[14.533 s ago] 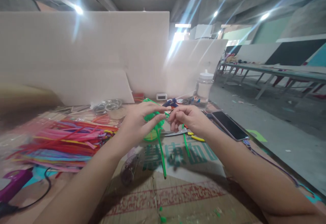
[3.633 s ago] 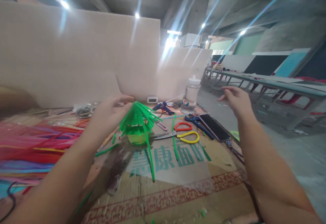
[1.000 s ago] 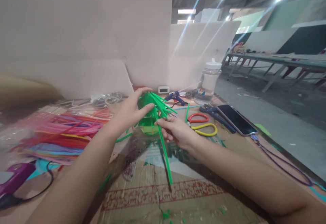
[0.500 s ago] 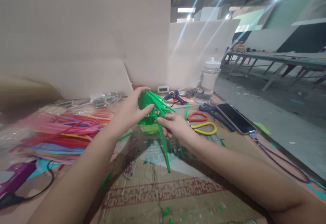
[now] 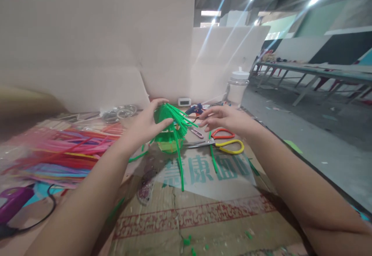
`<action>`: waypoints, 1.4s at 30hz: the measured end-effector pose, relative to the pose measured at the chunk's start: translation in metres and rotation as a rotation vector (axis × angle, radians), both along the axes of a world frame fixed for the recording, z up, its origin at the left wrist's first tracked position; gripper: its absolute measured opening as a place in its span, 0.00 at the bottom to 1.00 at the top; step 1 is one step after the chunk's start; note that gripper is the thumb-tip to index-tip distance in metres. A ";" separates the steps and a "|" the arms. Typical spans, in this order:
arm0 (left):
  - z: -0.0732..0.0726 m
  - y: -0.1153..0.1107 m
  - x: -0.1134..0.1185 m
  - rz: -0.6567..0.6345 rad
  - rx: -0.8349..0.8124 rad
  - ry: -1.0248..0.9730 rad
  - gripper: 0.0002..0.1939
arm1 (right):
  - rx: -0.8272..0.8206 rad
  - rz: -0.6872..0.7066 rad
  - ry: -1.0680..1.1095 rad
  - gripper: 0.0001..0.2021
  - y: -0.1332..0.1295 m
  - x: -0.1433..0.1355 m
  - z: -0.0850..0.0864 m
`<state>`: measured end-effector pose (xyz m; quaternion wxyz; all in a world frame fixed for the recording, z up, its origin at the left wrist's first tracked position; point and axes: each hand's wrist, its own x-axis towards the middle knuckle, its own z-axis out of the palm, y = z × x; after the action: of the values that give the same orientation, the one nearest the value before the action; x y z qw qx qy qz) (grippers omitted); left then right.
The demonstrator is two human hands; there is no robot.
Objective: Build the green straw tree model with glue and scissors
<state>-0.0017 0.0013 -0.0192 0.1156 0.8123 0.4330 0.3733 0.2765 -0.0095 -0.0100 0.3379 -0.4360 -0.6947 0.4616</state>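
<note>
My left hand (image 5: 152, 122) is wrapped around a green pipe-cleaner piece (image 5: 171, 134), thumb in front and fingers behind. Fuzzy green stems fan out from its top to the right, and one long stem hangs down over the cardboard. My right hand (image 5: 223, 119) is raised with its fingers apart and nothing in them, close to the blue glue gun (image 5: 195, 109). Below it lie scissors (image 5: 213, 142) with one red and one yellow handle loop. A loose green stem (image 5: 213, 159) lies under the scissors.
Bundled coloured pipe cleaners (image 5: 72, 147) cover the left side, with a purple glue gun (image 5: 17, 205) nearer me. A water bottle (image 5: 236, 87) and a small digital clock (image 5: 184, 102) stand at the back. White boards (image 5: 101, 46) rise behind the table.
My right hand has let go of the long green stem and moved up and right, opening its fingers. The stem now hangs free. My left hand keeps its hold.
</note>
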 end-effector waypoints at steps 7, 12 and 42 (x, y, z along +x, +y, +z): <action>0.000 0.000 -0.002 0.021 -0.014 0.034 0.32 | 0.153 -0.234 -0.215 0.03 0.022 0.015 -0.022; 0.000 0.000 -0.004 0.014 -0.024 0.050 0.31 | 0.388 -0.294 -0.459 0.09 0.045 0.009 -0.059; 0.002 -0.001 -0.005 -0.035 -0.050 -0.011 0.26 | 0.291 0.308 -0.865 0.26 0.024 0.081 -0.053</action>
<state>-0.0065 0.0007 -0.0171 0.1447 0.8146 0.4272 0.3647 0.3577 0.0148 -0.0634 0.0033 -0.4283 -0.8854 0.1807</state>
